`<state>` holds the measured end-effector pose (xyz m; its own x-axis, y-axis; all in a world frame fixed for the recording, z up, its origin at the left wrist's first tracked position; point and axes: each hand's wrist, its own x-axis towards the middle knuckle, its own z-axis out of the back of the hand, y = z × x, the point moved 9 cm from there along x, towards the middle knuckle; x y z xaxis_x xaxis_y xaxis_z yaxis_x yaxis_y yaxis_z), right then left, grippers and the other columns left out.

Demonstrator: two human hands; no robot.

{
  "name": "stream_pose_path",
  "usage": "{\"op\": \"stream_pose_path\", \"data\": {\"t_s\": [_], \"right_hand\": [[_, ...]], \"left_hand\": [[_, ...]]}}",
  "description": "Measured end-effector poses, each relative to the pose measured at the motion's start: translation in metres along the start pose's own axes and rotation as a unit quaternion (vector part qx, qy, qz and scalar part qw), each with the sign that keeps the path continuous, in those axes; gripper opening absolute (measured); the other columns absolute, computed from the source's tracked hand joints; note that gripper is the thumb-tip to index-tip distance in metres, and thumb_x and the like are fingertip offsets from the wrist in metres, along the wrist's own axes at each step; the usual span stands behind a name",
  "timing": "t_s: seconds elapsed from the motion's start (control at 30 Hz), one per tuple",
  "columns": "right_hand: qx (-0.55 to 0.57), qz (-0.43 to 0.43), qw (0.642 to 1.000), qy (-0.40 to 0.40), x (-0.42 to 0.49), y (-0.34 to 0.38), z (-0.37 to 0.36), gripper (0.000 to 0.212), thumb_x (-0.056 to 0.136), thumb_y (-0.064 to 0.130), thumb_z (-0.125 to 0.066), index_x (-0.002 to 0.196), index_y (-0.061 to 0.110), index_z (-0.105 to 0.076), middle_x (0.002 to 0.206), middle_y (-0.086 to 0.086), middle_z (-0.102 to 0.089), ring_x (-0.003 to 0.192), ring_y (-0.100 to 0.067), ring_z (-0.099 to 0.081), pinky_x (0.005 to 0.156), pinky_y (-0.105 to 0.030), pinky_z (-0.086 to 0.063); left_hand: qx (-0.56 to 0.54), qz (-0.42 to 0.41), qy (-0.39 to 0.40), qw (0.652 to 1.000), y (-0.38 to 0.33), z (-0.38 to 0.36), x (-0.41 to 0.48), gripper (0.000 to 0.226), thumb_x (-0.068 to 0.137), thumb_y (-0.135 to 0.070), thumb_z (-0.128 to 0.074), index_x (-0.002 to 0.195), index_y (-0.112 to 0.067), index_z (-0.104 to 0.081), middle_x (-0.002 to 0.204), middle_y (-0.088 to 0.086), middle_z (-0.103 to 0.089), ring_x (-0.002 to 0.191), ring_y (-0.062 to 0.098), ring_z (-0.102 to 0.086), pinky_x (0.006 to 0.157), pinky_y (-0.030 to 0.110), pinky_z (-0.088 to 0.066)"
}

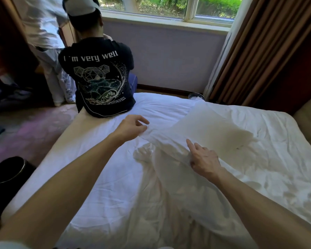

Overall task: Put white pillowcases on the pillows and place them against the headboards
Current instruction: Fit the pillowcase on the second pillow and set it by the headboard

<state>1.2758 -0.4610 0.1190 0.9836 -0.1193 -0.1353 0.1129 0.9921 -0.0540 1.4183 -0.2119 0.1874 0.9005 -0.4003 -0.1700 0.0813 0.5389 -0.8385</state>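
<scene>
Bed (101, 177) nearest, white sheet rumpled. Right grip (203, 159) resting on pillow (223, 126) near its edge, index straight, fingers apart. Left grip (131, 128) pinched onto pillow's left corner. Centre-right of frame; likely soft, light, floppy; best held at corners. Long axis diagonal, centre toward lower right. Seated person (101, 78) upper left.

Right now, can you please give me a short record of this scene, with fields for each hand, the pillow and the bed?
left hand: pinches the pillowcase edge
right hand: on the pillowcase, index finger straight; grip unclear
pillow: brownish stain, lies on the bed
bed: white, wrinkled sheet
person: sits on the bed's far edge, back to camera
</scene>
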Motion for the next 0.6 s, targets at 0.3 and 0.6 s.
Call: {"op": "stream_pose_path", "data": {"t_s": [0.3,0.6], "right_hand": [[-0.002,-0.039,0.999,0.016,0.004,-0.015,-0.002,0.084,0.082,0.034,-0.058,0.151,0.031,-0.01,0.129,-0.002,-0.052,0.107,-0.031,-0.059,0.074,-0.038,-0.038],[0.014,-0.035,0.999,0.011,0.008,-0.018,-0.007,0.085,0.085,0.035,-0.058,0.153,0.028,-0.009,0.135,-0.005,-0.05,0.11,-0.033,-0.057,0.082,-0.041,-0.045]], "left_hand": [[0.217,0.006,-0.074,0.973,0.003,0.013,-0.003,0.016,0.083,-0.024,-0.054,0.095,-0.032,-0.061,0.086,-0.011,-0.067,0.087,0.017,-0.062,0.077,0.036,-0.052],[0.424,-0.426,-0.068,0.796,-0.112,-0.091,-0.041,0.034,0.083,-0.022,-0.049,0.111,-0.023,-0.067,0.126,0.008,-0.062,0.119,0.028,-0.054,0.106,0.047,-0.038]]}}
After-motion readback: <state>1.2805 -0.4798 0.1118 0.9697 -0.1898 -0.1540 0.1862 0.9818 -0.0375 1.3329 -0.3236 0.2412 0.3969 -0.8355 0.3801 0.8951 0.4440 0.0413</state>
